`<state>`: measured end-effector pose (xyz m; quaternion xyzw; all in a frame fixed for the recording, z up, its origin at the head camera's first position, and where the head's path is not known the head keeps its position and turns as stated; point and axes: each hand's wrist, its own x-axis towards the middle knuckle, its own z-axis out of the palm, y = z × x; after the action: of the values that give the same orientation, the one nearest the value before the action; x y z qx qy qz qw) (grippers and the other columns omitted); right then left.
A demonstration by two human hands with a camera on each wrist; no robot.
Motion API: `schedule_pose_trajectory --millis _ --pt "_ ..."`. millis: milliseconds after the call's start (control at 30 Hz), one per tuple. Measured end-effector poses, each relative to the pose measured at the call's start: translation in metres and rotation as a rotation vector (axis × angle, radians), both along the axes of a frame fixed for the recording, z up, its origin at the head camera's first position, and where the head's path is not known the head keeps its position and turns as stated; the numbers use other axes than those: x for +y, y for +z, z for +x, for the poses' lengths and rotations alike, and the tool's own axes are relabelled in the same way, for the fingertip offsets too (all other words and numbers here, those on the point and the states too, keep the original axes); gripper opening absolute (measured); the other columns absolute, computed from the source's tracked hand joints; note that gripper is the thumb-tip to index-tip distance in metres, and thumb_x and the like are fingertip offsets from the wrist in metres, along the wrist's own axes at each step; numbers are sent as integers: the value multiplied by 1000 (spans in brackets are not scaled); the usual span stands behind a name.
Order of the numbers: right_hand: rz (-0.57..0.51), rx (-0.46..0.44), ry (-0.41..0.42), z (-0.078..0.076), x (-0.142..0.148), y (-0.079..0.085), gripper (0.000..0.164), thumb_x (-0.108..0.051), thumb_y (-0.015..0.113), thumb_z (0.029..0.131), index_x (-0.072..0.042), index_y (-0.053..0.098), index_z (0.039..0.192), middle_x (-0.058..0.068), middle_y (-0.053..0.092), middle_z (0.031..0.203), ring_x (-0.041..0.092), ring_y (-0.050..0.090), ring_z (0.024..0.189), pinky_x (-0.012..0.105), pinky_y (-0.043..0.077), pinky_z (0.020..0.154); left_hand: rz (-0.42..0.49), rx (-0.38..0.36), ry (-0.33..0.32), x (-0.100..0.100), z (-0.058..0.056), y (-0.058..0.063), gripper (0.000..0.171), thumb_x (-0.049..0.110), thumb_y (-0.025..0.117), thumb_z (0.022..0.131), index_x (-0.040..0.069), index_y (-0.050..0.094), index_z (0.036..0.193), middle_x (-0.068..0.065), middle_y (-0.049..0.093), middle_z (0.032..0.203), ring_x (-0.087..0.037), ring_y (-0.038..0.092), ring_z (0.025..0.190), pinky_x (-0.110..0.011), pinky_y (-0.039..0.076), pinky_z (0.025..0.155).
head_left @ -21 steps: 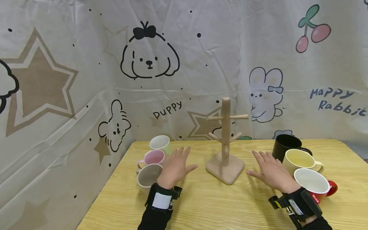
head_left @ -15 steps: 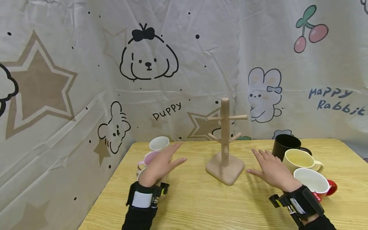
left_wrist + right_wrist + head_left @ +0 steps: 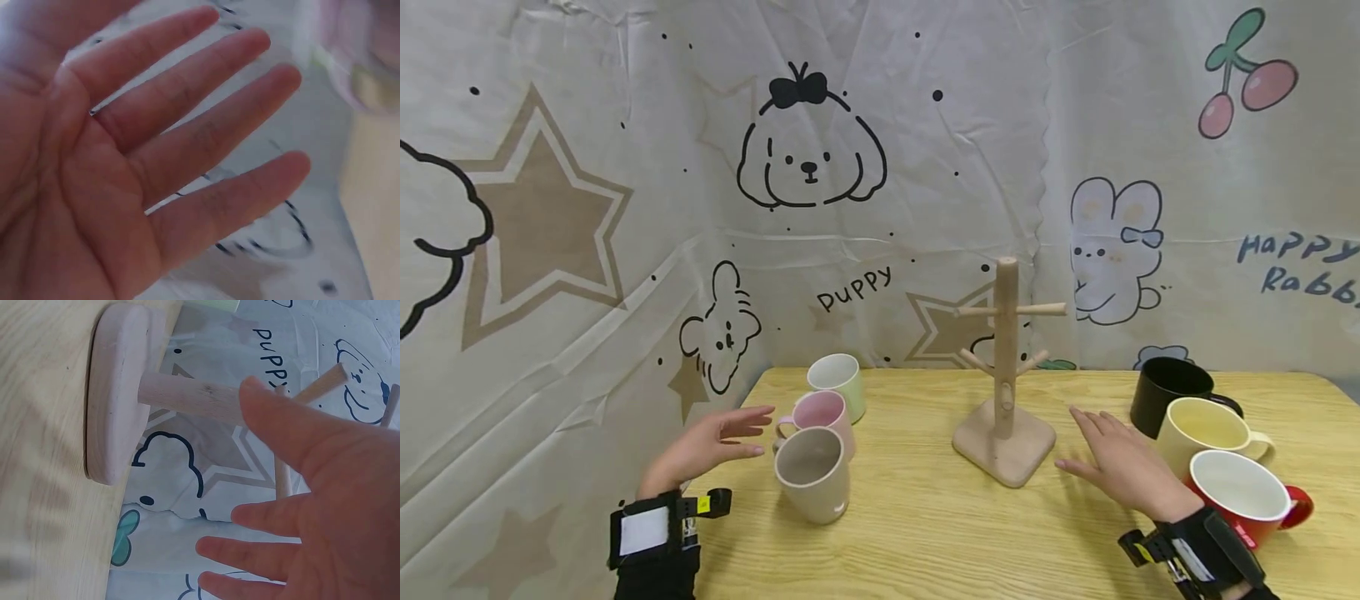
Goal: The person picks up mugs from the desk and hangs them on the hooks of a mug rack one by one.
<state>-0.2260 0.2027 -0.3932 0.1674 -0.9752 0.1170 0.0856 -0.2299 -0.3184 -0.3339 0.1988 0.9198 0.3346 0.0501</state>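
My left hand [image 3: 707, 446] hovers at the table's left edge, just left of the mugs, fingers extended and palm bare in the left wrist view. Closest to it are a pink mug [image 3: 822, 412] and a beige mug [image 3: 814, 479], with a pale green mug [image 3: 842, 387] behind; the pink and beige handles point toward the hand. My right hand [image 3: 1131, 467] has its fingers spread, holding nothing, beside a yellow mug [image 3: 1180, 442] and a red mug [image 3: 1236, 508] with a white inside. A wooden mug tree [image 3: 1006, 358] with bare pegs stands between the hands.
A black mug [image 3: 1157, 396] stands behind the yellow one on the right. The light wooden table [image 3: 917, 533] ends at a printed cloth backdrop [image 3: 887, 167], which also runs along the left side.
My left hand has swung left from over the mugs to their outer side, uncovering the beige and pink mugs. The right hand stays about where it was. The head view has turned slightly left.
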Motion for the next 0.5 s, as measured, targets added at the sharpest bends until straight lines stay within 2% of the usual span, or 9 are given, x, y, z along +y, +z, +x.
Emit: schedule_pose_trajectory --millis 100,233,333,500 --pt "1 4 3 0 1 -1 76 -46 61 83 6 39 134 33 47 127 50 44 116 61 37 94 -22 -18 18 -6 -5 -19 55 18 65 85 -4 45 132 -29 52 126 -43 55 110 -44 51 85" --pt "-4 11 4 1 3 -3 74 -44 62 83 6 41 133 33 49 126 50 45 116 60 37 94 -31 31 -14 -4 -15 -38 47 10 66 83 -9 52 124 -29 56 119 -43 58 105 -44 51 85" --pt "-12 27 11 2 4 -5 73 -42 63 82 6 42 132 31 51 124 49 46 115 59 37 94 -31 76 -24 0 -20 -44 39 10 66 83 -6 58 118 -25 60 116 -40 60 103 -45 50 86" --pt "-15 36 12 5 6 -5 72 -42 63 82 7 43 131 30 52 123 49 46 115 58 36 95 -26 127 22 5 -26 -50 24 12 64 85 1 66 106 -19 65 109 -37 61 103 -46 50 87"
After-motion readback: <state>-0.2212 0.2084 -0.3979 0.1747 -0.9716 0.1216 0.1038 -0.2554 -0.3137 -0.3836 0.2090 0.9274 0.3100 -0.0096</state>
